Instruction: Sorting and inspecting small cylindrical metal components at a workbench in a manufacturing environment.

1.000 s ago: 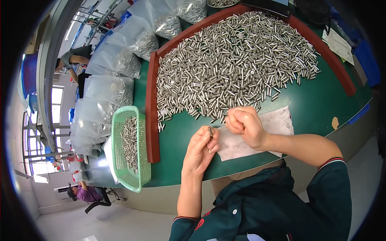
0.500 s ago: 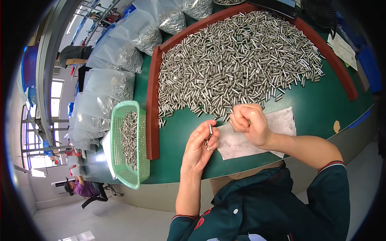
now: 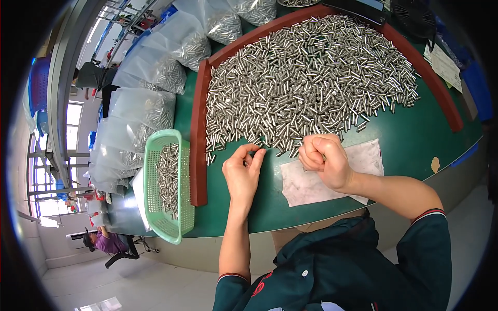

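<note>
head view: my two hands at the near edge of a heap of metal pins [image 3: 311,78]. my left hand [image 3: 240,173] is curled, the thumb and forefinger tips close together beside the nearest pins; i cannot tell whether a pin is pinched between them. my right hand [image 3: 329,161] is closed in a fist, its knuckles just beside the heap; what lies inside, if anything, is hidden from view. the heap spreads beyond the fingers of both hands, loose on the green table [image 3: 404,140]. a pale, smudged cloth [image 3: 363,158] lies below my right fist, showing on both sides of it. to the left of my left fingers stands a reddish-brown rail [image 3: 198,155], which bends around the far side of the heap; a similar stretch runs down to the right of my right hand, well apart. past the left rail from my fingers, a pale green basket [image 3: 185,207] holds more pins in a smaller pile. farther left and beyond my fingertips, clear plastic bags [image 3: 127,106], also filled with pins, stand in a curved row.
</note>
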A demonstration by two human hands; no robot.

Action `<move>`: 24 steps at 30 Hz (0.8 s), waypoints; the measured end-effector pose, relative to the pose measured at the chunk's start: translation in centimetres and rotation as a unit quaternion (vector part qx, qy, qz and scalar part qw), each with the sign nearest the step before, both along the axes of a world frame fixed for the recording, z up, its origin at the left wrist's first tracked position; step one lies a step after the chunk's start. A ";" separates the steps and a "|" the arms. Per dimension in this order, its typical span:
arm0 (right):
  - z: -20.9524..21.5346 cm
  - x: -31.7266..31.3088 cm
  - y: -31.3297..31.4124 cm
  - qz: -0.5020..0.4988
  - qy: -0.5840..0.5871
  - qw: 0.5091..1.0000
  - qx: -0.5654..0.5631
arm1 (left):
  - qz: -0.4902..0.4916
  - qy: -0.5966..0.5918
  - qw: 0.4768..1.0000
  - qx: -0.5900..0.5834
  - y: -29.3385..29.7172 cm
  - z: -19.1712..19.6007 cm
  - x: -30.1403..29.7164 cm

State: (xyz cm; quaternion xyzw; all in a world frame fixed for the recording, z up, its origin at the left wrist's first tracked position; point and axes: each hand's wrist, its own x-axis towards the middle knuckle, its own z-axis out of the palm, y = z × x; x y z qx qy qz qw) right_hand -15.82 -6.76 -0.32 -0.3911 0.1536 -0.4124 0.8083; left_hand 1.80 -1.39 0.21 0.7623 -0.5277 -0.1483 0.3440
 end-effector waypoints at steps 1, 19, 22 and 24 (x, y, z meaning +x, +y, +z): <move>0.0 -0.1 0.0 0.000 -0.001 1.000 0.000 | -0.014 -0.028 0.999 -0.007 -0.3 -0.3 -0.1; -0.2 -0.1 -0.3 -0.012 0.002 1.000 0.017 | -0.257 0.005 0.966 0.024 2.1 1.1 -4.3; -0.2 -0.1 -0.3 -0.010 0.009 1.000 0.012 | -0.175 0.038 0.983 0.049 3.0 0.9 -4.0; -0.1 -0.1 -0.3 -0.007 0.005 1.000 0.009 | -0.125 0.048 0.990 0.055 3.2 0.6 -3.9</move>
